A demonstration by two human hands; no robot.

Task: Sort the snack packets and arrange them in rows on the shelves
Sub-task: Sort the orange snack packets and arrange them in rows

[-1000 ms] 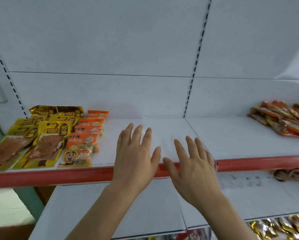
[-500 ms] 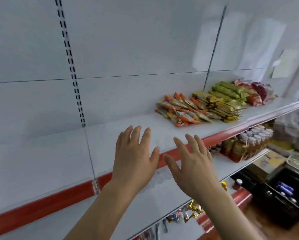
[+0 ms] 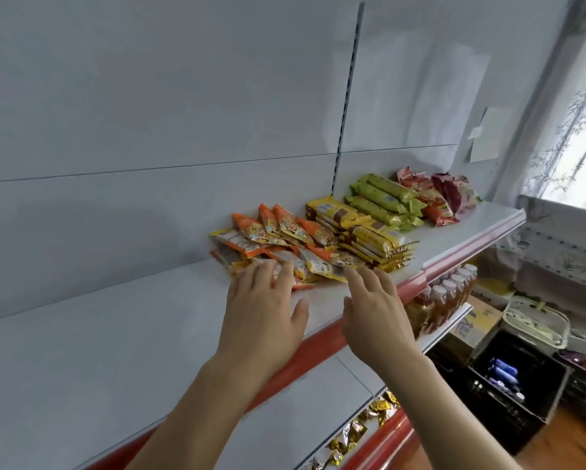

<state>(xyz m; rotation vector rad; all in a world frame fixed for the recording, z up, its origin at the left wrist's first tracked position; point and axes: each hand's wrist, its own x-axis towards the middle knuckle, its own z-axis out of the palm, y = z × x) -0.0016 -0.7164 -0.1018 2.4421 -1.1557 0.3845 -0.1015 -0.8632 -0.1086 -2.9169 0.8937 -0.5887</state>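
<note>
white shelf [image 3: 115, 334] with a red front edge [image 3: 318, 351], seen at a slant. white back panel [image 3: 149, 113] behind it, with a slotted upright [image 3: 346, 106] running down to the shelf.

snack packets sit at the right part of this shelf, in groups side by side. orange packets [image 3: 281, 232] lie in a loose heap nearest the hands, some overlapping, some propped on others. just to their right, yellow packets [image 3: 376, 240] in flat stacks, touching the orange heap. behind those, green packets [image 3: 383, 198] in a slanted stack. furthest right, red packets [image 3: 437, 195], crumpled, against the back panel.

left hand [image 3: 264, 307] reaches over the shelf, palm down, fingers straight and spread; its fingertips [image 3: 286, 266] lie on the near edge of the orange heap. not curled round anything, grasping nothing. right hand [image 3: 373, 307] is beside it, palm down, fingers extended and relaxed, tips at the near corner of the orange heap; cannot tell if they touch a packet. it holds nothing.

lower shelf [image 3: 318, 401] below, white. further right under the top shelf, a row of bottles [image 3: 447, 293] with pale caps. gold-wrapped items [image 3: 359, 429] hang at the lower shelf's front edge. on the floor at right, a dark crate [image 3: 519, 368] and a cardboard box [image 3: 478, 320]. window [image 3: 576, 130] at far right, bright.
</note>
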